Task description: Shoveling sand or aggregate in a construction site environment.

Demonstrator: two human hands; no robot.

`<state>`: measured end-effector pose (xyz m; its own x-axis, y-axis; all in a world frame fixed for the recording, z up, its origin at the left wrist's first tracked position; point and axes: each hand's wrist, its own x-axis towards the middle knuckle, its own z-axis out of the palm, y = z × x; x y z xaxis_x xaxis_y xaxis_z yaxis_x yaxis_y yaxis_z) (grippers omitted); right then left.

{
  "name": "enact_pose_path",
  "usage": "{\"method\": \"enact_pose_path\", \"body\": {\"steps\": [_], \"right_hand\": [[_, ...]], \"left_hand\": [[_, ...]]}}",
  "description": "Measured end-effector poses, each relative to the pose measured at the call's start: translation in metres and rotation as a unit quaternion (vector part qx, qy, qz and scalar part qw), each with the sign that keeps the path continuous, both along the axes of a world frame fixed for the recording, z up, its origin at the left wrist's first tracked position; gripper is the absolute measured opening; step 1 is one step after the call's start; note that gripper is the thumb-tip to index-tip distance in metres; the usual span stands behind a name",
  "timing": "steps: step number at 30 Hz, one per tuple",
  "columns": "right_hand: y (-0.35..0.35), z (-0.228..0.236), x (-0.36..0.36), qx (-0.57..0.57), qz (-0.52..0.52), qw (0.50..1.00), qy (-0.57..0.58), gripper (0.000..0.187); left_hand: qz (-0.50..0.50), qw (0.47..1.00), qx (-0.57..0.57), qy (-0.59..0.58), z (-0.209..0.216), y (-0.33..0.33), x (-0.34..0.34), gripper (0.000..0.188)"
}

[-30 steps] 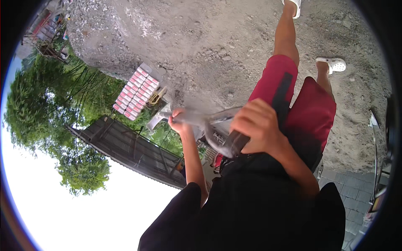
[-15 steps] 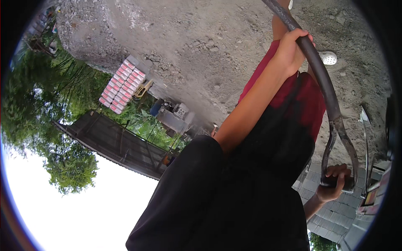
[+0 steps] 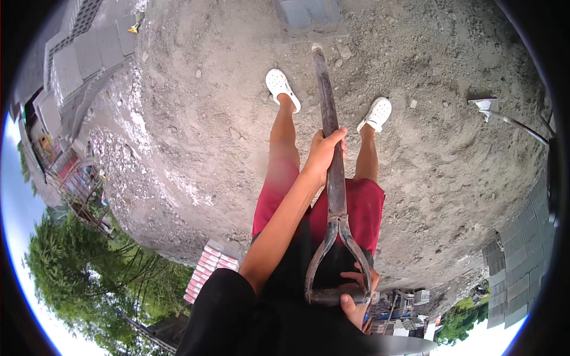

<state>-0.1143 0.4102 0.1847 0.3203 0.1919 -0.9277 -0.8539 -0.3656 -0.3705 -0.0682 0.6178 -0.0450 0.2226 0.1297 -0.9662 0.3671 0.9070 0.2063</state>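
Note:
A shovel with a dark, worn shaft runs down the middle, between my legs. My left hand is wrapped round the shaft about halfway along. At the near end, my right hand is at the D-shaped handle, its thumb over the crossbar and its fingers bent loosely beyond it. The shovel's flat grey blade lies at the far end against the ground, cut off by the top edge of the view.
My feet, in white clogs, stand apart on rough, gravelly ground. A long-handled tool with a pale metal head lies at the right. Grey blocks are stacked at the far left and right. Red-and-white sacks are piled at the lower left.
My view has swung down toward the ground. The shovel, slanting at the right before, now runs down the middle with its blade in sight. Both hands have stayed at it.

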Motion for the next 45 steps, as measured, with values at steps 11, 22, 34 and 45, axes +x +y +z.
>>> {"method": "enact_pose_path", "body": {"steps": [11, 22, 34, 45], "right_hand": [[-0.06, -0.029, 0.094, 0.043, -0.061, 0.837, -0.542, 0.015], [0.083, -0.039, 0.101, 0.185, -0.039, 0.78, -0.597, 0.01], [0.224, 0.005, 0.082, 0.079, 0.022, 0.799, -0.595, 0.015], [0.374, -0.038, 0.167, 0.101, 0.062, 0.677, -0.727, 0.015]], "left_hand": [[-0.02, 0.997, -0.053, -0.053, -0.005, -0.087, 0.108, 0.016], [-0.03, 0.994, -0.061, -0.091, -0.02, 0.041, 0.108, 0.016], [0.186, 0.898, -0.372, -0.142, 0.114, 0.135, 0.059, 0.015], [0.294, 0.836, -0.424, -0.189, 0.101, 0.246, 0.115, 0.012]]}}
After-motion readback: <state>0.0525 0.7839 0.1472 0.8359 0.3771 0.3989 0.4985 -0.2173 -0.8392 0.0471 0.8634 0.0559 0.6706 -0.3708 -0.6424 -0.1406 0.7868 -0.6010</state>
